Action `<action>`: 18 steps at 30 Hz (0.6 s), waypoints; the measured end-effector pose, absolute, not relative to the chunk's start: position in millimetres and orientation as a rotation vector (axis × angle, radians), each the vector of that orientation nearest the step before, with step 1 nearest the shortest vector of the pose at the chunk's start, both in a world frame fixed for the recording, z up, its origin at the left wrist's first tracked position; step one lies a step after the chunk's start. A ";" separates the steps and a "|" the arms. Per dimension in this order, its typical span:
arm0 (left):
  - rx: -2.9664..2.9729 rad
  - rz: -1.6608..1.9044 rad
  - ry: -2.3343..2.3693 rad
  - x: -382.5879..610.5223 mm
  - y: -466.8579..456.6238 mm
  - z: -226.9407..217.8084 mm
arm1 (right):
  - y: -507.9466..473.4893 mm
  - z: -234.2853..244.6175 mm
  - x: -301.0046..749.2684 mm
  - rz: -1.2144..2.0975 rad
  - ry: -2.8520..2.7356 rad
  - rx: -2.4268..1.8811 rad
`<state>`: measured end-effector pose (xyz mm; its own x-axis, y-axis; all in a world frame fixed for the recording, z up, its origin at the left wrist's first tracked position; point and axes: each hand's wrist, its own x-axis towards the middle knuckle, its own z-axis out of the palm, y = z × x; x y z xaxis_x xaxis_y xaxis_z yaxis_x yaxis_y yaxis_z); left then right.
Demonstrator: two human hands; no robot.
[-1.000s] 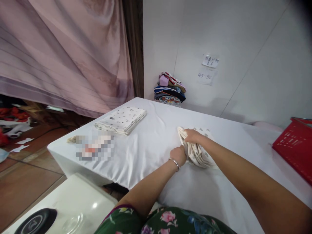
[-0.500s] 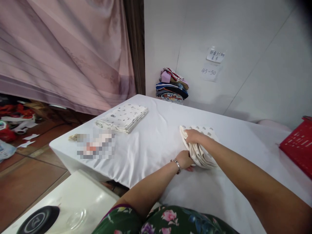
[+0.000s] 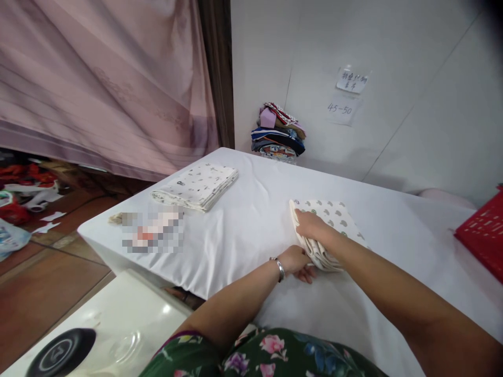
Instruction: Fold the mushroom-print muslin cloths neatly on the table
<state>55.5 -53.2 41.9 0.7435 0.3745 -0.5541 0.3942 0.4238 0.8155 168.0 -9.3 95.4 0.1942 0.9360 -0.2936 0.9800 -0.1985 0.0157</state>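
A folded white cloth [image 3: 334,215] with small grey-green mushroom-like prints lies on the right half of the table, its layers bunched along the near edge. My right hand [image 3: 310,226] is closed over the left edge of this cloth; the fingertips are tucked out of sight. Just below it, my left hand [image 3: 295,260], with a silver bracelet at the wrist, grips the near left corner of the layers, some of its fingers curling loosely on the tabletop. Another folded white cloth [image 3: 200,183] with dark leaf-like prints rests flat at the far left, apart from both hands.
White fabric covers the table [image 3: 251,209]. A blurred-out item [image 3: 153,229] lies at its left edge. Folded textiles [image 3: 278,131] are stacked beyond the far edge, by the wall. At right stands a red slotted basket [image 3: 483,233]. A white surface with a black round object [image 3: 63,353] is at lower left.
The top of the mushroom-print cloth now lies flatter and shows more of its pattern. My left hand's fingers have loosened and spread slightly. My right hand stays at the left edge.
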 end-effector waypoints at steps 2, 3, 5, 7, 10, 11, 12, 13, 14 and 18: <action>1.203 -0.037 0.796 54.8 -55.4 43.8 | -10.7 94.3 165.5 -0.328 1.848 2.272; 1.231 -0.042 0.805 53.5 -56.1 44.8 | -11.7 94.8 165.3 -0.335 1.853 2.275; 1.307 -0.040 0.823 49.0 -56.6 46.6 | -15.7 97.6 166.8 -0.348 1.872 2.280; 1.380 -0.022 0.845 43.1 -56.3 47.7 | -23.8 101.6 169.8 -0.388 1.910 2.312; 1.409 0.048 0.830 34.5 -56.0 47.9 | -45.2 104.7 174.0 -0.554 1.964 2.406; 1.385 0.073 0.800 32.2 -56.3 47.7 | -54.1 103.7 174.8 -0.619 1.984 2.440; 1.344 0.090 0.760 30.1 -56.9 47.5 | -63.6 101.4 175.2 -0.673 2.014 2.471; 1.294 0.098 0.717 28.3 -57.6 47.3 | -73.2 97.9 175.4 -0.716 2.059 2.505; 1.238 0.097 0.680 26.8 -58.4 47.2 | -82.8 93.1 175.5 -0.750 2.122 2.539; 1.082 0.052 0.599 21.3 -60.9 48.1 | -116.4 66.5 174.6 -0.807 2.382 2.650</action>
